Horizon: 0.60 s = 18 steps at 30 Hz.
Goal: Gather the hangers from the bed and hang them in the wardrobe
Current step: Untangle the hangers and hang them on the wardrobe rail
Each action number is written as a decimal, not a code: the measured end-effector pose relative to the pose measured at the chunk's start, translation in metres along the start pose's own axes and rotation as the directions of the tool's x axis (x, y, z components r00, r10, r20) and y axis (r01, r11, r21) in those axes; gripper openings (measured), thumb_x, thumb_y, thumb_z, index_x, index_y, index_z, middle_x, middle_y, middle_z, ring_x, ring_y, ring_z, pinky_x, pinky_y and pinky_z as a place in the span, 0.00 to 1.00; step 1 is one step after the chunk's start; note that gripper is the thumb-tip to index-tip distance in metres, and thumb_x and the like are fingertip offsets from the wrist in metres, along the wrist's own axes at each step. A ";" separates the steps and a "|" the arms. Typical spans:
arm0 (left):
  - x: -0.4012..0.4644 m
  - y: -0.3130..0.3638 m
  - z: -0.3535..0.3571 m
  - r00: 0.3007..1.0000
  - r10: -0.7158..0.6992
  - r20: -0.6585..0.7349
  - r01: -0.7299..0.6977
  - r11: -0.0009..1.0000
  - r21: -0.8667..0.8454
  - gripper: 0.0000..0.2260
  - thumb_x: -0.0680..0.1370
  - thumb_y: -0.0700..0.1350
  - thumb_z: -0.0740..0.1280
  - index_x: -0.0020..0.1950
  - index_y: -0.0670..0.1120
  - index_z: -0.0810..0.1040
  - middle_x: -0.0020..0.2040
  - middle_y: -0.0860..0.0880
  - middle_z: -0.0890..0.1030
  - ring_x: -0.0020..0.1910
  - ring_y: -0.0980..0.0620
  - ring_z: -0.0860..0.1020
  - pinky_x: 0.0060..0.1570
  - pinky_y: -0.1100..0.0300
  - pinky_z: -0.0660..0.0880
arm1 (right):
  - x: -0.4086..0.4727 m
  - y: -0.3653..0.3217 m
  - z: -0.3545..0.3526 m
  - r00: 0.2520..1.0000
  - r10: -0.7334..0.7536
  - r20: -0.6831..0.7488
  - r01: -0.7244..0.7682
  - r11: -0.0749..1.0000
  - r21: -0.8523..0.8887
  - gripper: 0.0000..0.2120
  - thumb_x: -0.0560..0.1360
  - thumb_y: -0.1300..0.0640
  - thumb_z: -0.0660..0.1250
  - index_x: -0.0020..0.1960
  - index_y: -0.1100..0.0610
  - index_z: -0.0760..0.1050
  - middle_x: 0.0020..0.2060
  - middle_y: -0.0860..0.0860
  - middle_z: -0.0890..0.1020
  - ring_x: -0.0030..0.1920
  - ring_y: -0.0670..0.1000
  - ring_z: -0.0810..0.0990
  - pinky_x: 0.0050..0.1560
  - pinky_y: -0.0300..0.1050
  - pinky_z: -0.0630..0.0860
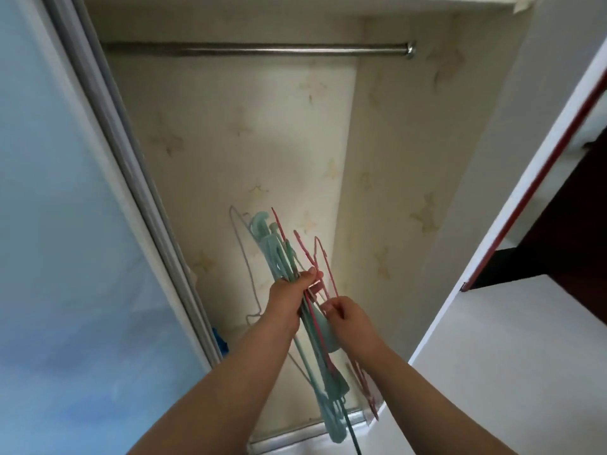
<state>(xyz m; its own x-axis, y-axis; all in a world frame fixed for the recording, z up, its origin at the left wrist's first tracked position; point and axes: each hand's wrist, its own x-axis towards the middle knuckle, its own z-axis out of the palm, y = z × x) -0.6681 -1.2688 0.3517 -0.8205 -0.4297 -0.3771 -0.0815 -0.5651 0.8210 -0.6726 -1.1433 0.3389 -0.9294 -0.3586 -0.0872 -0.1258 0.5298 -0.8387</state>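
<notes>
Both our forearms reach up and forward into the open wardrobe (410, 159). Our left hand (289, 295) is clamped around a bundle of hangers (279, 257), mostly teal plastic with a pale wire one at the left, hooks pointing up, well below the bare metal rail (256, 49). Our right hand (348, 318), just beside the left, pinches a pink hanger (323, 257) at the bundle's right edge. A frosted sliding door (65, 224) stands at left.

Soft, even daylight fills the view; the wardrobe back wall (262, 142) is brightest in 1 pale patch, its side panel dimmer. The picture is slightly soft, and wide-angle distortion bends the edges.
</notes>
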 end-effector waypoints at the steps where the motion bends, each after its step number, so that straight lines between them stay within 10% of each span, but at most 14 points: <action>1: 0.004 0.004 -0.002 1.000 0.009 0.001 -0.009 1.000 0.014 0.05 0.75 0.39 0.71 0.49 0.41 0.79 0.41 0.45 0.85 0.36 0.52 0.84 0.48 0.55 0.77 | 0.003 -0.001 0.000 0.998 0.035 -0.047 -0.034 0.999 0.028 0.08 0.81 0.58 0.57 0.46 0.52 0.72 0.35 0.45 0.74 0.34 0.44 0.72 0.39 0.40 0.74; 3: 0.012 0.012 -0.006 1.000 0.021 -0.020 -0.020 0.999 0.039 0.08 0.75 0.43 0.72 0.50 0.41 0.78 0.38 0.47 0.85 0.35 0.53 0.83 0.47 0.56 0.78 | 0.007 -0.001 -0.006 0.979 0.111 -0.169 -0.088 0.986 0.141 0.08 0.81 0.58 0.55 0.48 0.54 0.73 0.33 0.48 0.74 0.32 0.48 0.74 0.41 0.51 0.79; 7: 0.021 0.025 -0.008 0.997 0.052 -0.064 -0.047 0.996 0.077 0.11 0.74 0.49 0.73 0.45 0.41 0.78 0.33 0.48 0.82 0.28 0.54 0.78 0.35 0.61 0.78 | 0.013 -0.009 -0.036 0.917 0.236 -0.321 -0.043 0.860 0.509 0.11 0.83 0.54 0.52 0.53 0.56 0.72 0.28 0.51 0.67 0.26 0.48 0.66 0.26 0.40 0.66; 13: 0.024 0.049 -0.002 0.999 0.028 -0.036 -0.029 0.999 -0.031 0.11 0.77 0.50 0.69 0.41 0.43 0.76 0.34 0.49 0.80 0.32 0.52 0.79 0.36 0.59 0.77 | 0.032 -0.036 -0.068 0.940 0.264 -0.215 0.121 0.329 0.936 0.10 0.83 0.57 0.51 0.50 0.54 0.70 0.22 0.46 0.60 0.20 0.44 0.56 0.21 0.31 0.53; 18: 0.030 0.057 -0.011 0.999 -0.006 0.043 0.010 0.995 -0.100 0.04 0.78 0.40 0.68 0.51 0.41 0.78 0.39 0.48 0.85 0.40 0.51 0.83 0.38 0.58 0.78 | 0.034 -0.057 -0.080 0.994 0.046 -0.098 0.064 0.474 0.878 0.12 0.84 0.54 0.51 0.56 0.55 0.73 0.25 0.46 0.61 0.22 0.44 0.56 0.22 0.32 0.53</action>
<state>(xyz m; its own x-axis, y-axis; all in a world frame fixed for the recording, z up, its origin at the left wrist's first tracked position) -0.6912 -1.3216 0.3824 -0.8433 -0.3960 -0.3633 -0.0326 -0.6372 0.7700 -0.7246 -1.1238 0.4272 -0.9636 -0.2572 -0.0727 0.1853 -0.4470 -0.8751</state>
